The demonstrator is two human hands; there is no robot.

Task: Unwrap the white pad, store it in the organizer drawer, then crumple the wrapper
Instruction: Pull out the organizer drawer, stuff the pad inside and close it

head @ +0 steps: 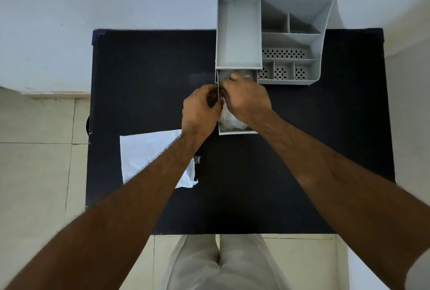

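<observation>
dim, even indoor light | soft faint shadows | wide-angle bending at edges | slight overall softness

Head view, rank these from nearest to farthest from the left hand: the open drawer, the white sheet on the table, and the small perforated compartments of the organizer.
From the left hand:
1. Open drawer: immediately right of it, the fingers at its left wall.
2. White sheet: on the table, below-left, under the forearm.
3. Perforated compartments: upper right, on the organizer's front row.
</observation>
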